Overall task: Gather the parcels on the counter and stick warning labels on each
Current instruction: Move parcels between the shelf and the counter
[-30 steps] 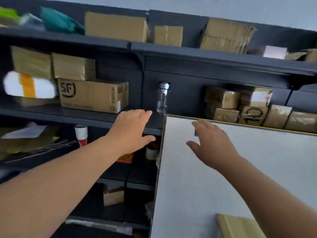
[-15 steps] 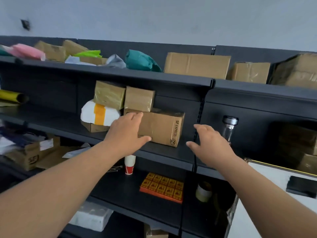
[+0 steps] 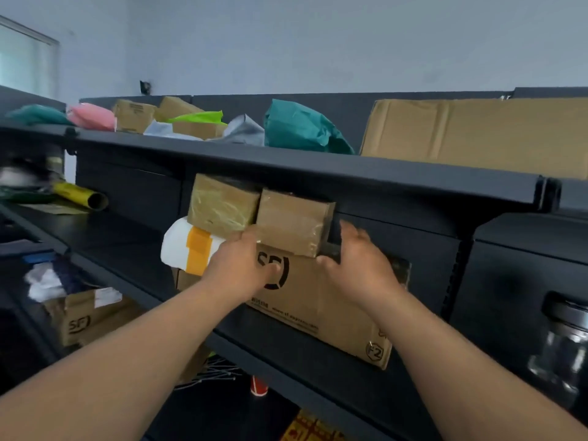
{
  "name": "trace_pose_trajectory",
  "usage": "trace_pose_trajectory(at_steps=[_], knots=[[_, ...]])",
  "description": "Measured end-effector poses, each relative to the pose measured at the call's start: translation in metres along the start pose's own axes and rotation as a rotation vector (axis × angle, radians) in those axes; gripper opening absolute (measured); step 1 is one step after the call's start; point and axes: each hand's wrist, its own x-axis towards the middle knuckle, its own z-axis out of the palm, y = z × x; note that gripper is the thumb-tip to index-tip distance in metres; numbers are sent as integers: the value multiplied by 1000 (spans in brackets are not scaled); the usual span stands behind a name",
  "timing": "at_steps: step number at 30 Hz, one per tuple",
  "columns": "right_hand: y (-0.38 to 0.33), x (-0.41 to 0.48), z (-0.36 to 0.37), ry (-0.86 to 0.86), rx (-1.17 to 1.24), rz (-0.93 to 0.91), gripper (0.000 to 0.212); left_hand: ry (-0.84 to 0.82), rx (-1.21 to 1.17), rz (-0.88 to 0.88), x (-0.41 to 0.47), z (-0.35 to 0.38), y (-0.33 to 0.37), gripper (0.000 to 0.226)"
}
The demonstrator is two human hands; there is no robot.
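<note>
Presently both hands grip the small taped parcel (image 3: 292, 224): left hand (image 3: 241, 265) curled at its lower left corner, right hand (image 3: 356, 262) wrapped round its right side. It sits atop the SF box (image 3: 318, 300) on the middle shelf (image 3: 127, 249), touching a neighbouring taped parcel (image 3: 222, 205). Best lift slightly, then draw out level, since the upper shelf (image 3: 318, 173) hangs close overhead. Dark racking, pale wall.

Holds the SF carton (image 3: 318, 300) on the middle board (image 3: 121, 240) of the dark shelving. Carries a small brown box (image 3: 184, 280) touching the carton's left side, and a yellow roll (image 3: 79, 195) on its side well left. Bears on the upper board (image 3: 286, 160) a teal bag (image 3: 299, 128) above the carton, a large brown box (image 3: 477, 135) above right, and a pink bag (image 3: 92, 116) far above left.
</note>
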Motion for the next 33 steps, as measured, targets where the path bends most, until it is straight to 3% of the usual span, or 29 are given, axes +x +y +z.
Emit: trace_pose_trajectory(at_steps=[4,12,19,22,27,33], knots=[[11,29,23,-20,33,26,82,21,-76,-37,23,24,-2,69],[19,54,46,-20,66,-3,86,104,-225,-123,47,43,1,86],[32,47,34,43,200,7,84,140,-361,-132,43,40,10,92],[32,45,23,57,347,77,83,79,-441,-109,41,35,16,95],[18,32,13,148,318,113,63,43,-496,-56,35,23,32,68],[6,-22,-14,267,199,156,68,74,-453,27,-6,4,45,72]])
